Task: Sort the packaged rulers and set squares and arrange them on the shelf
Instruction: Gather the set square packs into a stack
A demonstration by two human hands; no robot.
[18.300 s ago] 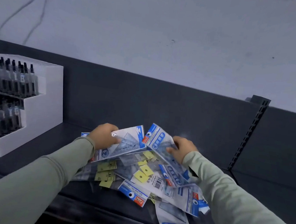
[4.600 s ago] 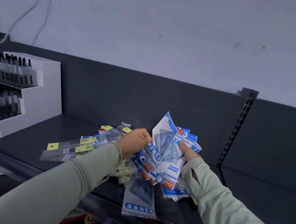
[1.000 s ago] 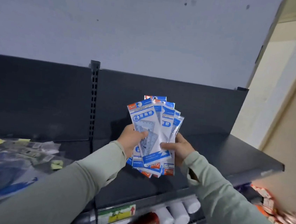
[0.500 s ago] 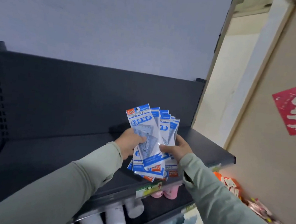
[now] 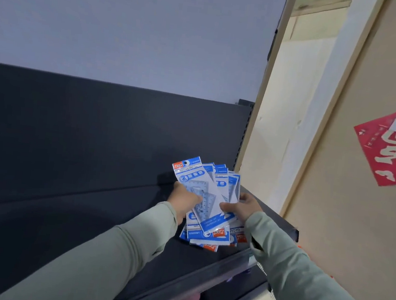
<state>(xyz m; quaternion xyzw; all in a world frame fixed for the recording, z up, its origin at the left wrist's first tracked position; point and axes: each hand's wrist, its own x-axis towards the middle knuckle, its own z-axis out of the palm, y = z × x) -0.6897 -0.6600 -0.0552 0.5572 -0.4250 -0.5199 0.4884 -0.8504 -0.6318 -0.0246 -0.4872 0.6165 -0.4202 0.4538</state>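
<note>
the dark grey shelf [image 5: 73, 229] has fanned blue-and-white packets [image 5: 195, 174] low over its right end.

Both arms, in pale green sleeves, reach forward and converge on the fanned set-square packets [image 5: 211, 221], the left hand [image 5: 184, 201] gripping the fan's left edge with its thumb across the front, the right hand [image 5: 242, 207] pinching its right edge, fingers curled behind.

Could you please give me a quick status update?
Left grip and right grip both holding the fanned set-square packs. Packs low over right end of shelf. Nothing visible in the way.
</note>
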